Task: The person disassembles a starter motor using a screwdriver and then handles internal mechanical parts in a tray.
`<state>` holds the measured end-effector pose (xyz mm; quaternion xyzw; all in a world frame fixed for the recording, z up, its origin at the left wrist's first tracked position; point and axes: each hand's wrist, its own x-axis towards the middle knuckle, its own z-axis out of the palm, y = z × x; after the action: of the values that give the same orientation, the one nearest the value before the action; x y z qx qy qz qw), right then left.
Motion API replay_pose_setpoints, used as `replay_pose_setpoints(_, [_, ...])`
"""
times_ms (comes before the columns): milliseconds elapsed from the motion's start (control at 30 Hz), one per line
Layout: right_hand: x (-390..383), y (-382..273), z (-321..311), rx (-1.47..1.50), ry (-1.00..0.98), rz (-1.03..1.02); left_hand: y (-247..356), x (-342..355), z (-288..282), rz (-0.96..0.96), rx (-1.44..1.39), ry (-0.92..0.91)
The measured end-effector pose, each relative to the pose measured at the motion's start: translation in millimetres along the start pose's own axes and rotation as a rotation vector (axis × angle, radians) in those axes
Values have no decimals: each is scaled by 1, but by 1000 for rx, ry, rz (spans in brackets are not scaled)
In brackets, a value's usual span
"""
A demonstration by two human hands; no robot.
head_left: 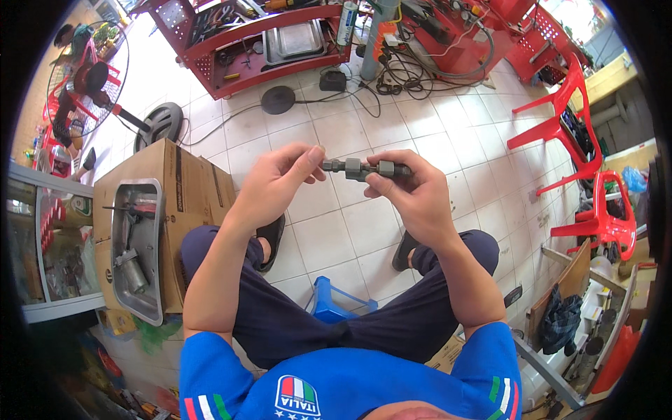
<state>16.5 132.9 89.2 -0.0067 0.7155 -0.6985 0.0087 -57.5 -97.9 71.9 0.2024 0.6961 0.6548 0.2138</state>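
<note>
I sit on a low blue stool [334,299] over a white tiled floor. My right hand [411,190] grips a short grey metal shaft with hexagonal fittings [362,168], held level in front of me. My left hand [278,179] pinches the shaft's left end between thumb and fingertips. Both forearms rise from my knees toward the part.
A cardboard box [183,190] at my left carries a metal tray [137,248] with tools and parts. A red tool trolley [260,43], cables and a grey pole [374,38] stand ahead. Red plastic chairs [570,126] stand at the right. A fan [89,80] stands at far left.
</note>
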Motion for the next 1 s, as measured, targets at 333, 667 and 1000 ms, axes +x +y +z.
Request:
replay_pose_setpoints(333, [-10, 1, -20, -2, 36, -28, -9, 18, 15, -5, -56, -163])
replay_pose_setpoints(667, [-9, 2, -17, -11, 33, -56, -13, 15, 15, 34, -186, -159])
replay_pose_setpoints(1000, [-8, 2, -16, -34, 17, -2, 7, 9, 26, 26, -51, -44])
